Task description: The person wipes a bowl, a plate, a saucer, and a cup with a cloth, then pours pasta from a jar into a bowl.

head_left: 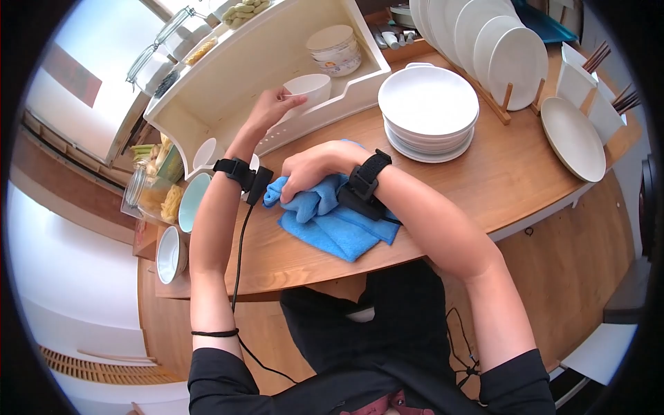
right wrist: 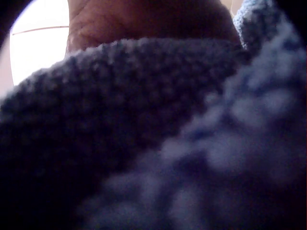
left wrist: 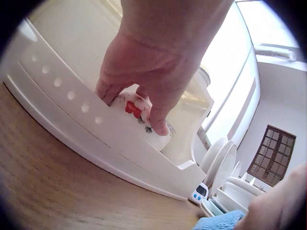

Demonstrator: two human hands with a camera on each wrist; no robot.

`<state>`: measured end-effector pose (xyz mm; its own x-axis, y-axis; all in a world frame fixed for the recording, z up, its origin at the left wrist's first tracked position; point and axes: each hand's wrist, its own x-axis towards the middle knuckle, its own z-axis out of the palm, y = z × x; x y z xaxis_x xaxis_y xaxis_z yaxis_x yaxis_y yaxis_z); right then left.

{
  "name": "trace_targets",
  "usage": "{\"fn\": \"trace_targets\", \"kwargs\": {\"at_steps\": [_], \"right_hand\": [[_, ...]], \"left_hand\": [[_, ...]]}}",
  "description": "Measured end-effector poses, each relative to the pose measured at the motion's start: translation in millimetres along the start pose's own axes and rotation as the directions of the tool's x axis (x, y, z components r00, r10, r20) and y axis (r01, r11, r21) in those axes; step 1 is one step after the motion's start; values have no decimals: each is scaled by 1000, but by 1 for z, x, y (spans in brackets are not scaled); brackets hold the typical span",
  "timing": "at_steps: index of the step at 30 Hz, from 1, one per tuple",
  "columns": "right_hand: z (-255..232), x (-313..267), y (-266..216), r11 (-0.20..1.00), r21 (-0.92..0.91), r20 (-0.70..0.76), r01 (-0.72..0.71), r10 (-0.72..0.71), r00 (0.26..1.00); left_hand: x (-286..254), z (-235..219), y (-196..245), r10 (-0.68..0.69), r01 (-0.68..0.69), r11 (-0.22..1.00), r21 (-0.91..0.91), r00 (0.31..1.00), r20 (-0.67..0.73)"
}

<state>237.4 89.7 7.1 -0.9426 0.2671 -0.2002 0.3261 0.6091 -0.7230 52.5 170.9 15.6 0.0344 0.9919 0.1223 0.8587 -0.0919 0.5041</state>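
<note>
My left grip [head_left: 271, 109] pinches the bowl [head_left: 311, 87] inside the white shelf [head_left: 351, 95], likely to steady it, while my right grip [head_left: 324, 163] clutches the blue cloth [head_left: 315, 203] at the table [head_left: 512, 180], apparently keeping it bunched.

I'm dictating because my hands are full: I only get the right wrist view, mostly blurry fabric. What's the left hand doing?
Observer: The left hand grips a patterned bowl behind the white shelf's front wall.
Operator: And this fabric, is all of it lifted?
Observer: No, part of the blue cloth lies spread on the wooden table.
Operator: Anything stacked nearby?
Observer: White dishes stand stacked beyond the right hand.
</note>
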Motion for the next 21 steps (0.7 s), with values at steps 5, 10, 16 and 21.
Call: {"fn": "trace_targets", "kwargs": {"at_steps": [5, 10, 16, 21], "right_hand": [[-3, 18, 19, 996, 79, -108, 31, -22, 994], [-10, 35, 40, 879, 432, -554, 204, 80, 828], [-30, 35, 46, 451, 711, -699, 539, 376, 608], [-30, 25, 28, 260, 669, -737, 696, 350, 577]], "left_hand": [[-30, -34, -1, 38, -93, 974, -207, 965, -259], [-100, -69, 18, 2, -163, 884, -438, 939, -344], [-160, -56, 30, 130, -331, 740, -585, 924, -359], [-169, -38, 22, 204, -335, 697, -634, 940, -272]]}}
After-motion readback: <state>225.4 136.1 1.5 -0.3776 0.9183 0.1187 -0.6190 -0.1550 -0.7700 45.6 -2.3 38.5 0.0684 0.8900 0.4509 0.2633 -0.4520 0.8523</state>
